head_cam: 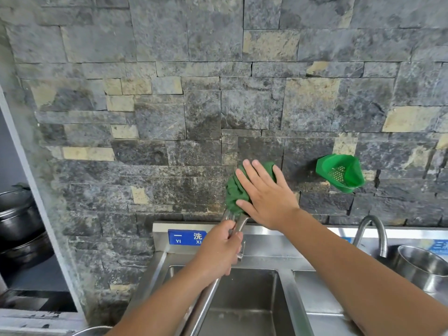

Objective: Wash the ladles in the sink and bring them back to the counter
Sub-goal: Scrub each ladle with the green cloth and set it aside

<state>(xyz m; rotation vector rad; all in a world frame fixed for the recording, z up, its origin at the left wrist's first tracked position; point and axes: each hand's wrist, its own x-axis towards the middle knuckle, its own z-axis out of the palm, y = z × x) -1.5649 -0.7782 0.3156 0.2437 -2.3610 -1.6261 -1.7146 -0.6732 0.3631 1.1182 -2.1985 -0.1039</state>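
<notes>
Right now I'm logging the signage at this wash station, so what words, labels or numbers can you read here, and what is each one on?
"一 洗" on the blue label fixed to the steel back rim of the sink.
"YI XI" beneath it on the same label; the left hand covers its right edge, so more may follow.
A second blue label at far right, behind the steel pot: too blurred and cut off to read.

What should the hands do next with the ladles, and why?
Probably rub the green cloth up and down: the right hand presses it over the ladles' top ends, while the left hand grips their handles above the sink.
</notes>
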